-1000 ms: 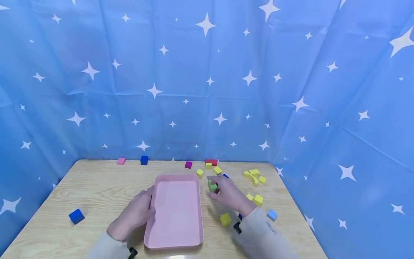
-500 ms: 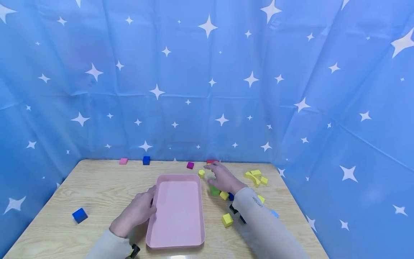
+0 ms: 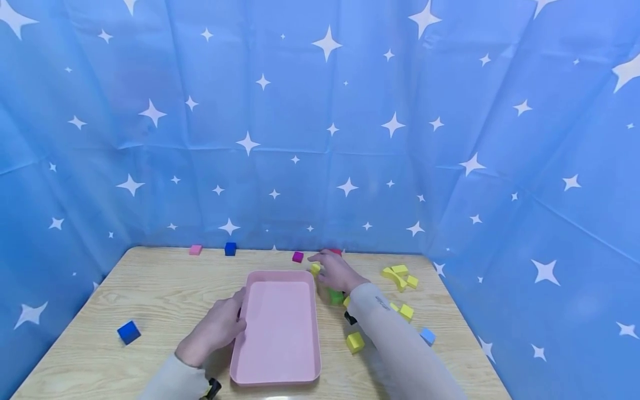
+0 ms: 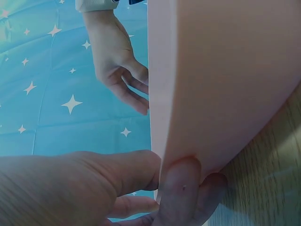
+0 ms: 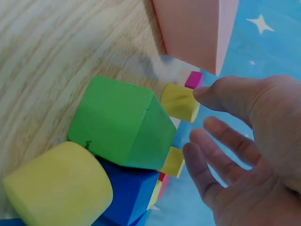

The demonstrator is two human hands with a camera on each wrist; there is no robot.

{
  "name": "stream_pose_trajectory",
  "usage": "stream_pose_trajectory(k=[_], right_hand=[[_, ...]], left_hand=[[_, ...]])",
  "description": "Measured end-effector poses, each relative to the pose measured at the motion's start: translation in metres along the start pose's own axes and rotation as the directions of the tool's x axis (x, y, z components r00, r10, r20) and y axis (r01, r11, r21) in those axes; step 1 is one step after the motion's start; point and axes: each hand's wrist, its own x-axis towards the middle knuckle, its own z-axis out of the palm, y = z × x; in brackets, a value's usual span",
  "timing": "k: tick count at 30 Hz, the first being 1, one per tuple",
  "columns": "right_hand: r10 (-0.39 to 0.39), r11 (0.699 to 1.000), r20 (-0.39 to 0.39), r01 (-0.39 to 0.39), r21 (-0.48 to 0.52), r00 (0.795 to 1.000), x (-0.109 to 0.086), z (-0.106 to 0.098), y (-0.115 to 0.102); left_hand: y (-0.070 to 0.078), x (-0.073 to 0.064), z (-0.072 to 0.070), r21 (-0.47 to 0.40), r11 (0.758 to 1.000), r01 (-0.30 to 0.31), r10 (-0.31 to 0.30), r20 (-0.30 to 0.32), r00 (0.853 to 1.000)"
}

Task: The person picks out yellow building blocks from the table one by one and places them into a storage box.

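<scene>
A pink tray lies on the table. At its left wall my left hand grips the side, and the left wrist view shows the thumb and fingers against the wall. Beyond the tray's far right corner, my right hand reaches over the blocks with its fingers apart and nothing in them. Its thumb is nearest a yellow cylinder. Close by in the right wrist view are a green block, a blue block and a larger-looking yellow block. The red block behind the hand is partly hidden.
Along the far edge lie a magenta block, a blue cube and a pink block. Another blue block sits at left. Yellow pieces and a light blue block lie at right. A starry curtain hangs behind.
My right hand has moved away from the green block, toward the far edge and then slightly left to the yellow cylinder. The left hand stays on the tray. The head view has shifted slightly.
</scene>
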Motion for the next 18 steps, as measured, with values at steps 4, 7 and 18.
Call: stream_pose_trajectory(k=[4, 7, 18], right_hand=[[-0.006, 1.0, -0.005, 0.006, -0.003, 1.0, 0.005, 0.004, 0.001], [0.006, 1.0, -0.002, -0.006, 0.003, 1.0, 0.006, 0.008, 0.001], [0.087, 0.996, 0.022, -0.087, -0.01, 0.996, 0.007, 0.017, 0.003]], left_hand=[[-0.005, 0.001, 0.002, -0.01, 1.0, -0.007, 0.007, 0.003, 1.0], [-0.011, 0.002, 0.006, -0.016, 1.0, -0.021, 0.021, 0.013, 1.0], [0.001, -0.001, 0.001, -0.003, 1.0, 0.011, -0.011, 0.005, 1.0]])
